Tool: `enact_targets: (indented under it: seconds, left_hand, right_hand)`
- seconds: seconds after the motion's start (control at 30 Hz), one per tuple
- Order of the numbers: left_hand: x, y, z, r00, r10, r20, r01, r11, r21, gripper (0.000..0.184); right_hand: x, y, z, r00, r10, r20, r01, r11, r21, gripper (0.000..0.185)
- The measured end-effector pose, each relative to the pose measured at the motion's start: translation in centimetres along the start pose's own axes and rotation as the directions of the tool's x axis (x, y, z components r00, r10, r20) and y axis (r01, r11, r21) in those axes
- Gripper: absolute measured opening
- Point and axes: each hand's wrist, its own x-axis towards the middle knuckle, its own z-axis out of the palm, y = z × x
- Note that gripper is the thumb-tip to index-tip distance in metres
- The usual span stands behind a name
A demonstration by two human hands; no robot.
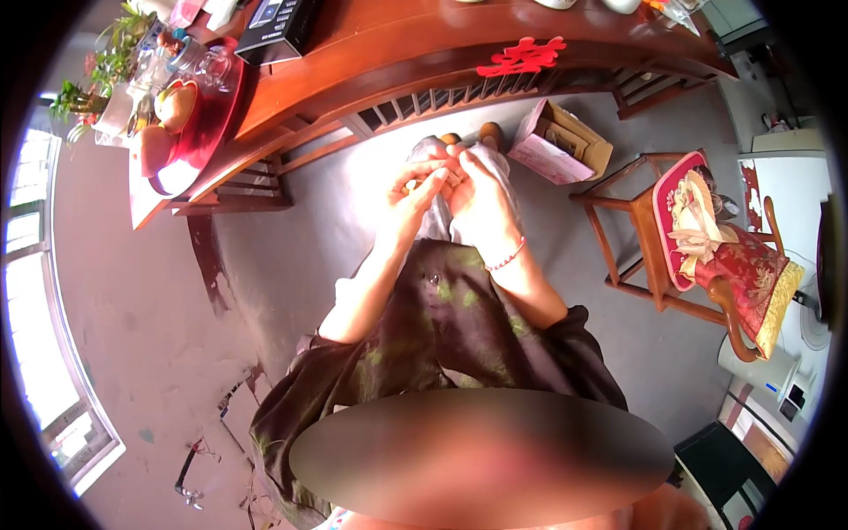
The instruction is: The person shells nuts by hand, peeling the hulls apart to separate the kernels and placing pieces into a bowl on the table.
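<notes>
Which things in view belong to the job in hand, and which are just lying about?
In the job, it seems:
left hand
right hand, close to the left
anything between them is too unclear to name

Lying about, likely:
open pink carton
black box on the table
red tray
wooden chair

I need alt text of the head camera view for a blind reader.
A person's bare left hand and right hand are close together over grey trousers; anything held is unclear. A reddish bracelet circles the right wrist. Ahead stands a glossy reddish-brown wooden table, with an open pink cardboard box on the floor.
</notes>
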Motion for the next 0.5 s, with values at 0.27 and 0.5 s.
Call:
enact_targets:
  seconds: [0.27, 0.5]
  left_hand:
    - [1.2, 1.2, -1.7, 0.942, -0.297, 0.158, 0.334, 0.782, -0.526, 0.028]
    - [3.1, -0.8, -3.6, 0.852, -0.160, 0.499, 0.513, 0.059, -0.856, 0.031]
  right_hand:
    - [-0.1, -1.5, 1.2, 0.987, -0.075, -0.145, 0.037, 0.967, -0.252, 0.025]
    - [0.2, -1.7, 1.2, 0.994, -0.007, -0.114, -0.021, 0.970, -0.242, 0.022]
